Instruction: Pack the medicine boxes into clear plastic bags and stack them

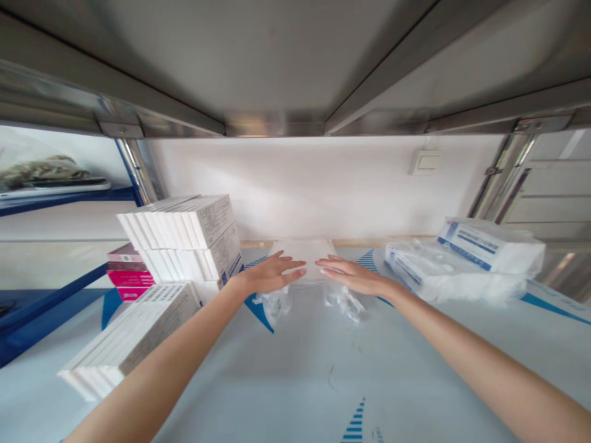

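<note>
Both my arms reach forward under the upper shelf. My left hand (276,272) has its fingers stretched out and holds nothing; it is over the left side of a white plastic-wrapped package (305,252) near the wall. Across from it, my right hand (353,275) is also stretched flat with nothing in it, over the package's right side. Crumpled clear plastic shows below each hand, one bunch (277,304) at the left and another (346,304) at the right. Whether the hands touch the package I cannot tell.
Stacks of white boxes (184,240) stand at the left, with a lower row (133,338) in front and pink boxes (132,280) behind. Plastic-wrapped packages (489,246) lie at the right. A metal shelf (277,67) hangs low overhead. A switch (425,162) is on the wall.
</note>
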Demonstrator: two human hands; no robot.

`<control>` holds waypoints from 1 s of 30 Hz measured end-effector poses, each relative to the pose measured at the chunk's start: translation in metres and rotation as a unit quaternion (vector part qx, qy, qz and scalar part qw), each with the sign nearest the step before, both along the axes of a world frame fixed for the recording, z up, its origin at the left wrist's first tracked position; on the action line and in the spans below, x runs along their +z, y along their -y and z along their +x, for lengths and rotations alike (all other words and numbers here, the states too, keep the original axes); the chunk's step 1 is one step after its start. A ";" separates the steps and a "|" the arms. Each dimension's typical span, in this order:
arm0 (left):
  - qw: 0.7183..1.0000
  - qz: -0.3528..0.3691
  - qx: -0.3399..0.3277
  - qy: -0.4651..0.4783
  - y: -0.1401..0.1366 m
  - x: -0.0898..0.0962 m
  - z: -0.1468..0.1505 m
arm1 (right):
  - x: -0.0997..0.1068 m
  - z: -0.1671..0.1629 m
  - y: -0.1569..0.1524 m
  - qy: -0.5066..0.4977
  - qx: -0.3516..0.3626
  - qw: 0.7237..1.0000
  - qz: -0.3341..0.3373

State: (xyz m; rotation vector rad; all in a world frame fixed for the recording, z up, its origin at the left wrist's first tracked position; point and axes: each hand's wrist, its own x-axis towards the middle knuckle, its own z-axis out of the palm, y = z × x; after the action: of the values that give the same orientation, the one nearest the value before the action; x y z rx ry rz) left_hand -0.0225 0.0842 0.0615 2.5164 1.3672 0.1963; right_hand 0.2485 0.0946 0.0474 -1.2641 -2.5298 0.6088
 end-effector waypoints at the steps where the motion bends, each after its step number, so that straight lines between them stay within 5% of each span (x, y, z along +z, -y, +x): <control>1: 1.000 -0.010 -0.003 -0.017 0.007 0.000 -0.001 | 0.000 0.004 0.008 0.007 0.014 1.000 0.004; 6: 0.997 -0.010 0.026 -0.075 0.023 -0.016 -0.005 | -0.019 0.019 0.033 0.065 0.013 0.996 0.064; 11: 0.997 0.006 0.032 -0.068 0.027 -0.027 -0.007 | -0.036 0.023 0.037 0.074 0.009 0.996 0.051; 18: 0.996 0.077 0.019 -0.050 0.039 0.001 0.001 | -0.025 0.036 0.048 -0.023 -0.031 0.994 0.107; 24: 0.962 0.250 -0.060 0.093 0.065 0.028 0.076 | 0.010 0.090 0.059 -0.082 -0.140 0.935 0.316; 30: 0.958 0.201 -0.121 0.164 0.073 0.009 0.172 | 0.020 0.151 0.051 -0.066 -0.290 0.866 0.402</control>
State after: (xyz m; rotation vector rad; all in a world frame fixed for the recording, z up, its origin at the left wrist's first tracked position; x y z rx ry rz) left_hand 0.1490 0.0109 0.0707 2.7723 0.9540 0.8760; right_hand 0.3991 0.0436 0.0674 -1.4264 -1.7749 -0.4426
